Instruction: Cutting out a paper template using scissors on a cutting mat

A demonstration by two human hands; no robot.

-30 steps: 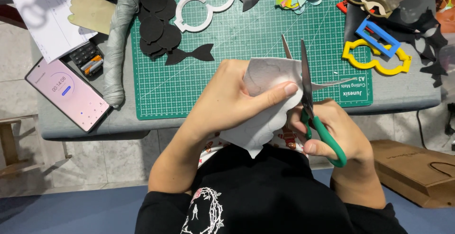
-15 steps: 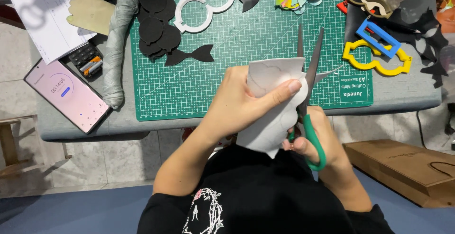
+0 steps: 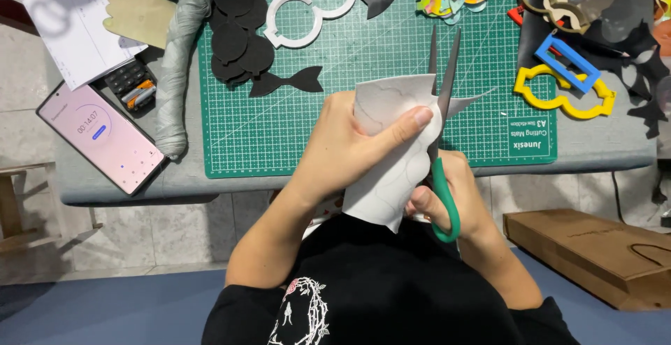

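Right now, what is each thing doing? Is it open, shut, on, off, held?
scissors: blades open, pointing away, around the sheet's edge
white sheet: held up, curled, partly cut
left hand: gripping the white sheet
right hand: fingers in the green scissor handles
phone: screen lit, lying flat
cutting mat: flat on the table
brown paper bag: lying on its side

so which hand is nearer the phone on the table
Left. The left hand, gripping the grey sheet, is on the side of the phone; the right hand, holding the scissors, lies beyond it.
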